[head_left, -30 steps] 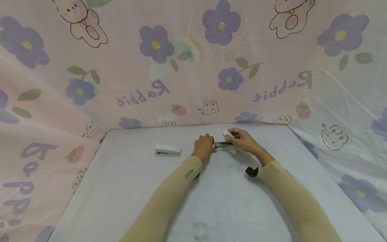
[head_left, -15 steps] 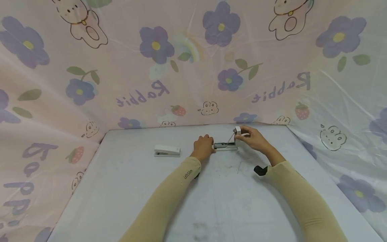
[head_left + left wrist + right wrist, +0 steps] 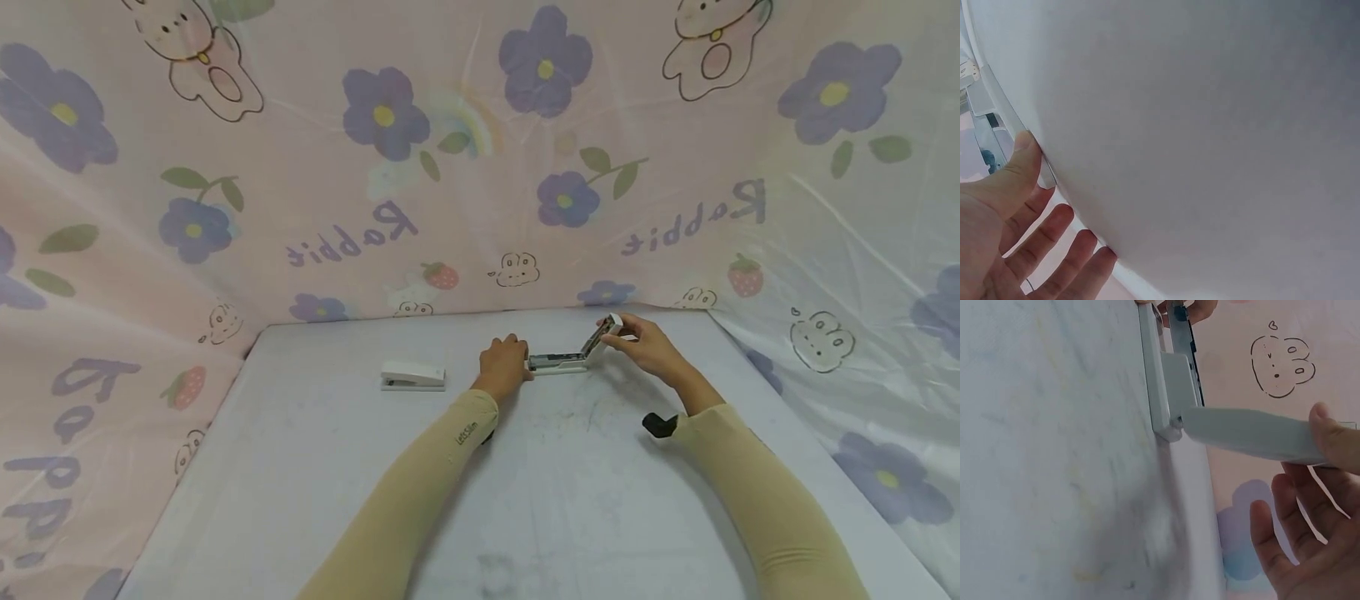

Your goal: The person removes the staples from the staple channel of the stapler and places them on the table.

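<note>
A white stapler (image 3: 564, 370) lies lengthwise near the far edge of the table, its top cover (image 3: 1247, 434) swung up and back at the right-hand hinge. The grey staple channel (image 3: 555, 360) is exposed along the base. My left hand (image 3: 504, 367) pinches the left end of the base; in the left wrist view, the thumb lies on one side and the index finger on the other. With thumb and fingers, my right hand (image 3: 651, 348) grips the free end of the raised cover. The cover's inside faces left and up.
A second white stapler (image 3: 413, 377), closed, sits on the white table (image 3: 570, 500) left of my left hand. Behind the table's far edge hangs a pink cloth (image 3: 465, 192) printed with flowers and rabbits.
My right hand has moved to the right, swinging the stapler's cover from above the base to a backward tilt. A thin rod seen earlier below the cover is now hard to make out.
</note>
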Demonstrator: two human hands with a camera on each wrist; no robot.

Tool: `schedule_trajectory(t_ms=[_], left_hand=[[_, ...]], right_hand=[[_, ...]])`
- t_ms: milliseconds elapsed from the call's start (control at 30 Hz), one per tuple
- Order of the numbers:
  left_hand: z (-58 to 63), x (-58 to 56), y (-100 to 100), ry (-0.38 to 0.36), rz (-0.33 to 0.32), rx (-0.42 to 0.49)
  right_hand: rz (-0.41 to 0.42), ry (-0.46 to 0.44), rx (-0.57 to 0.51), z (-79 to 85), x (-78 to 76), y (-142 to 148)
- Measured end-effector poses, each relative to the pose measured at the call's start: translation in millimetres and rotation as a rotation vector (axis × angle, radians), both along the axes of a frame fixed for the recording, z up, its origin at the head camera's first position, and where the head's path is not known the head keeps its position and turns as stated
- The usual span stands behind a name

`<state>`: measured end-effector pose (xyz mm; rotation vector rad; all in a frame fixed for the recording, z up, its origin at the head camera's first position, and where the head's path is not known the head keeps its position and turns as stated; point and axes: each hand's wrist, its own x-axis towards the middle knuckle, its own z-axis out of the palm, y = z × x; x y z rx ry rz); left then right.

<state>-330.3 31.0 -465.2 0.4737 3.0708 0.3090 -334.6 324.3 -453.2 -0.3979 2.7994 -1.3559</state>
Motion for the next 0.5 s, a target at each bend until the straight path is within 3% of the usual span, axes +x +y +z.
schedule_trajectory(t_ms=[500], left_hand=[[1.2, 0.8, 0.2, -0.014, 0.004, 0.004]], right_hand=[[0.023, -0.034, -0.031, -6.0, -1.0, 19.7]])
